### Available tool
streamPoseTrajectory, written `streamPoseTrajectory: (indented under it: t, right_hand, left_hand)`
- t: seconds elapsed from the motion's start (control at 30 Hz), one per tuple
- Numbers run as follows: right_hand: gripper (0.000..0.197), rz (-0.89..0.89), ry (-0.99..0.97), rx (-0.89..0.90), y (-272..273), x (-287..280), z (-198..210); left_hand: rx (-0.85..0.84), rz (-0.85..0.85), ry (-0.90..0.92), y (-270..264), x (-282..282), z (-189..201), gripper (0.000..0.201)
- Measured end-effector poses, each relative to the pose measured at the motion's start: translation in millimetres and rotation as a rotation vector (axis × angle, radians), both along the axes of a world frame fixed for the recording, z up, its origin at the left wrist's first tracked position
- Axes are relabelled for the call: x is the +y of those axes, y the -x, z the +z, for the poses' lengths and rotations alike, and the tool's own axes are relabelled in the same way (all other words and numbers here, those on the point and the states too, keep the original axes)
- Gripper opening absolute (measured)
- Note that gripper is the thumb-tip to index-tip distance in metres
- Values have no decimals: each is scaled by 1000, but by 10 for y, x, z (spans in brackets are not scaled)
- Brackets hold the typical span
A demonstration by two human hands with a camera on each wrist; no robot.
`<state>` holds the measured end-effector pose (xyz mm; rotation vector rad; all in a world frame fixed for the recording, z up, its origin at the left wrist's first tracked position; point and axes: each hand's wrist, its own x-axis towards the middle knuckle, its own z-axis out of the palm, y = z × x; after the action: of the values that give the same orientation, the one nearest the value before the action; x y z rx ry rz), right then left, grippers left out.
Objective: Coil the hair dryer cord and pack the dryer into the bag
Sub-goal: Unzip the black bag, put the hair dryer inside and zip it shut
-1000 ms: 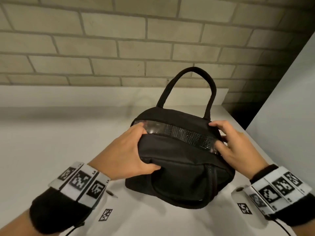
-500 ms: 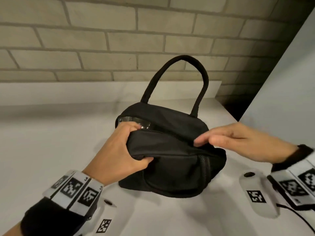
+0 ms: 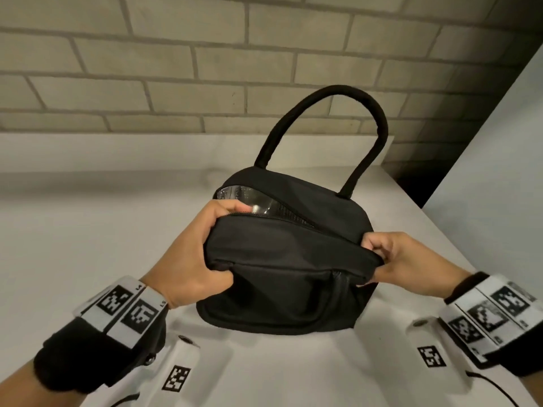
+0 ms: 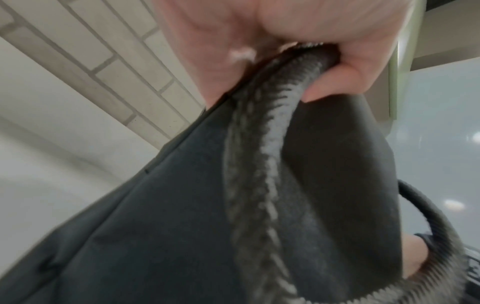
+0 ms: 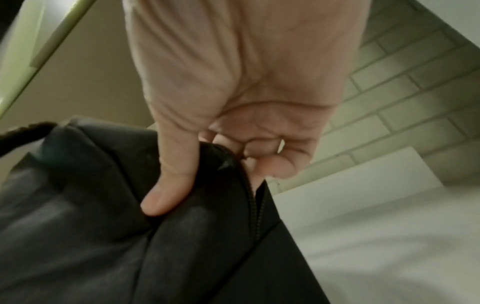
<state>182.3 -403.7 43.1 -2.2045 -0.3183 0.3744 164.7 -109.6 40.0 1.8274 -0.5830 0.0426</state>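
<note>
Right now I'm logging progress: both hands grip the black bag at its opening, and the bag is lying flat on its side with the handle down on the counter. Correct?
Not quite. Both the left hand and the right hand do grip the black bag at its opening, but it sits upright on the counter, its handle arching up, as the head view shows.

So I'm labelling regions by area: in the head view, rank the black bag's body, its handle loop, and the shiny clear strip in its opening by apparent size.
1. Bag body, largest.
2. Handle loop.
3. Clear strip, smallest; partly hidden by the left hand.
</note>
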Motion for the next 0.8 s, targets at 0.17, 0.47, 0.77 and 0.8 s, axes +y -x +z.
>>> streamPoseTrajectory:
  t: [0.17, 0.47, 0.77, 0.8]
  right_hand:
    - [22, 9, -222, 91, 60, -215, 21]
    - [53, 151, -401, 254, 25, -121, 16]
    - [47, 83, -519, 191, 47, -66, 10]
    - [45, 58, -527, 169, 48, -51, 12]
  left_hand:
    - [-20, 42, 59, 25, 29, -86, 65]
    - [188, 278, 109, 64, 143, -460, 50]
    - [303, 80, -37, -59, 278, -261, 55]
    - [347, 59, -7, -93, 311, -236, 55]
